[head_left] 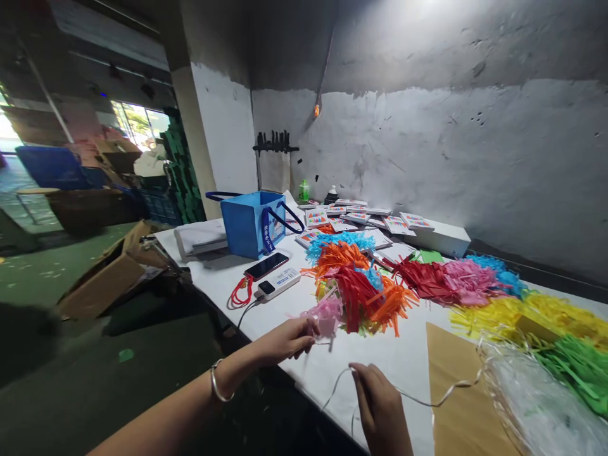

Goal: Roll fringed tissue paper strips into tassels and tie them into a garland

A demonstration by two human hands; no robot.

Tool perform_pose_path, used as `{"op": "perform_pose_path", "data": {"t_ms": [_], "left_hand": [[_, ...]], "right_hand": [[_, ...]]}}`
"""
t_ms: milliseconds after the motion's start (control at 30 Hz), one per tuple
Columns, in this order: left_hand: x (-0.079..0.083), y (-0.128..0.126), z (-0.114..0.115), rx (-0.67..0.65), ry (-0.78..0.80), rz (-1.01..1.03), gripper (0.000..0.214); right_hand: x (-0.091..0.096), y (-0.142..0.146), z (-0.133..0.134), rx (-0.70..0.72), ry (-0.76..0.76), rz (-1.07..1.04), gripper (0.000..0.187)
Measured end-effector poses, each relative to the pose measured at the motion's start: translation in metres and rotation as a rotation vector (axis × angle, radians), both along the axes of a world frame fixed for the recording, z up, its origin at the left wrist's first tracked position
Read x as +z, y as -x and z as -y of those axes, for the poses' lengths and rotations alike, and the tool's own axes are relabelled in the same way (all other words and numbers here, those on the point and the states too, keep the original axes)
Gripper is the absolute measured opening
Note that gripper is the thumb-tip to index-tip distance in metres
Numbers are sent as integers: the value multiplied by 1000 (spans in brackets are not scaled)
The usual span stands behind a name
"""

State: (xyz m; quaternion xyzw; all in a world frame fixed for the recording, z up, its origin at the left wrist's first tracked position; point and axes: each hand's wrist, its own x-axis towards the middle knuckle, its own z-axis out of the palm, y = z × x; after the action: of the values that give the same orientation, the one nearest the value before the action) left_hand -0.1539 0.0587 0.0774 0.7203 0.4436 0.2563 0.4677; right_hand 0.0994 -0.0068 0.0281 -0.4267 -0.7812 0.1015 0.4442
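Observation:
My left hand (pixel 294 339) is closed in a pinch at a pink paper tassel (pixel 327 315), beside the heap of mixed tassels. My right hand (pixel 377 402) pinches a thin white cord (pixel 418 400) near the table's front edge. One end of the cord hangs in a loop to the left of my fingers; the other runs right to a tangled bundle in clear plastic (pixel 536 392). Orange tassels (pixel 342 256) and red tassels (pixel 351 294) lie piled just beyond my left hand.
A blue bag (pixel 251 225), a phone (pixel 266 266) and a white power bank (pixel 279 284) stand or lie at left. Flat printed boxes (pixel 356 215) are stacked behind. Yellow tassels (pixel 494 316), green tassels (pixel 577 367) and brown cardboard (pixel 456 380) lie right.

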Motion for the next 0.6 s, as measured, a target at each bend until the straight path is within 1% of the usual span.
{"op": "perform_pose_path", "data": {"t_ms": [67,133,233,267,333,400,467,533,600], "left_hand": [[1,-9,2,-46,5,27,25],[1,-15,3,-72,8,53,26],[1,-22,5,-35,5,92,27],[1,-23,6,4,-3,107,28],[-1,-26,11,129,-47,145,32],[-5,-31,21,284,-112,184,34],[-10,-38,35,447,-146,262,36],[-17,-46,53,585,-144,376,47],[-23,-54,69,683,-164,461,63]], "right_hand": [[8,12,-18,-23,-68,95,39],[11,22,-30,-19,-92,148,46],[7,29,-36,11,-86,170,53],[6,29,-36,13,-76,163,54],[4,26,-33,6,-43,128,50],[4,20,-28,-8,5,73,41],[6,15,-24,-20,51,15,35],[8,12,-20,-26,82,-36,32],[9,9,-16,-32,101,-78,31]]}}
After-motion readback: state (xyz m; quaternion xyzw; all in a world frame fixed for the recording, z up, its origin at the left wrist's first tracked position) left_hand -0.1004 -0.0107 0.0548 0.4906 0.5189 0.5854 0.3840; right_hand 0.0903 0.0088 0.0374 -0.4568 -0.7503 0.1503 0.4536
